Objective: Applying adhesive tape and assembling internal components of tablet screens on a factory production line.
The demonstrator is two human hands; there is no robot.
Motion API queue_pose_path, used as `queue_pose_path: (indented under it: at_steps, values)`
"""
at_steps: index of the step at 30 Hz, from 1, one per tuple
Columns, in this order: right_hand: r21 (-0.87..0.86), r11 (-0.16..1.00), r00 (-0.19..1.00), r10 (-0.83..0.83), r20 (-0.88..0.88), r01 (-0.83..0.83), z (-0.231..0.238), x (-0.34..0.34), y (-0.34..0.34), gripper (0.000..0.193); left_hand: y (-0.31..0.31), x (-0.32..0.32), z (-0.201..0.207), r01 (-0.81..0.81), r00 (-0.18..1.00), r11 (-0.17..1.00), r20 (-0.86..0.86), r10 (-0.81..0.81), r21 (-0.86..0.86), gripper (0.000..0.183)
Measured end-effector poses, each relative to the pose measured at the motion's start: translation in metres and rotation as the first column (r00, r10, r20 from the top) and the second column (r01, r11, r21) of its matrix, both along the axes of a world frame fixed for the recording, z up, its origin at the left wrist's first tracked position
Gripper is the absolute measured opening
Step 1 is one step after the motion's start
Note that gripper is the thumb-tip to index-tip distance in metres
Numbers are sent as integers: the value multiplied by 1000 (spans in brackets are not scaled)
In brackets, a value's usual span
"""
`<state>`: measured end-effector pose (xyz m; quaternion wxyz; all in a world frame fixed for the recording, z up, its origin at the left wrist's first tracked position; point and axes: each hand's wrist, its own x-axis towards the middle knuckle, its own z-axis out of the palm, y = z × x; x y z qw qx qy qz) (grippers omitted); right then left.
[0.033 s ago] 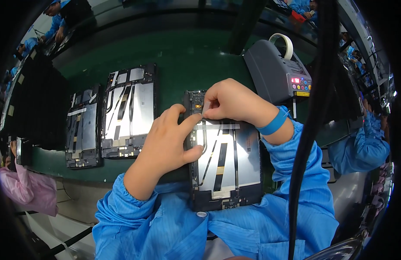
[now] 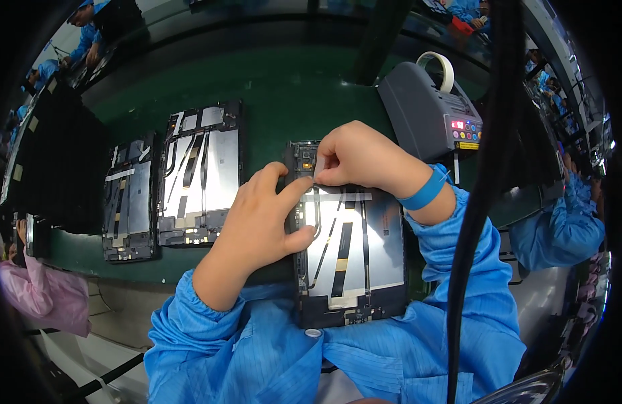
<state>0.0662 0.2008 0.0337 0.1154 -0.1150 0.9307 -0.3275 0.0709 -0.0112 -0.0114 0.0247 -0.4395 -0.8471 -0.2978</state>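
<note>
An opened tablet [image 2: 385, 259], its silvery inner plate and dark cables exposed, lies in front of me with its near end against my blue smock. My left hand [image 2: 253, 212] rests over its left edge, thumb and index finger spread apart and nothing gripped. That index fingertip touches the upper part of the tablet, close to my right fingertips. With my right hand [image 2: 361, 158] I pinch a small translucent strip of tape [image 2: 319, 168] at the tablet's upper end; the curled fingers partly hide it. Another pale tape strip [image 2: 344, 196] lies across the plate just below.
Two more opened tablets [image 2: 220, 158] [image 2: 132, 195] lie to the left on the green bench [image 2: 277, 87]. A grey tape dispenser [image 2: 418, 108] with a tape roll stands at the right rear. Dark stacked panels [image 2: 62, 161] rise at far left. A black cable [image 2: 476, 222] hangs at right. Co-workers sit around.
</note>
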Motion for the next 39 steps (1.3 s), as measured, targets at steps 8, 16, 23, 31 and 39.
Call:
queue_pose_path:
  at_steps: [8,16,23,31,39]
  values:
    - [91,987,967,-105,-233,130,3,13,-7,26,-2,2,2,10,1000,1000,-12,-10,-9,58]
    - [-156,975,987,-156,36,160,-3,0,3,17,-2,1,3,10,996,1000,-89,-10,-10,59]
    - [-162,980,993,-117,-9,114,-11,-5,7,13,1,-3,4,20,999,1000,-25,-20,10,61]
    - [-108,990,995,-92,-35,88,-14,-5,5,22,0,-5,3,30,999,999,17,-31,23,61]
    - [1,998,988,-59,-142,59,-10,-6,2,29,1,-6,1,69,994,997,-84,-66,33,61]
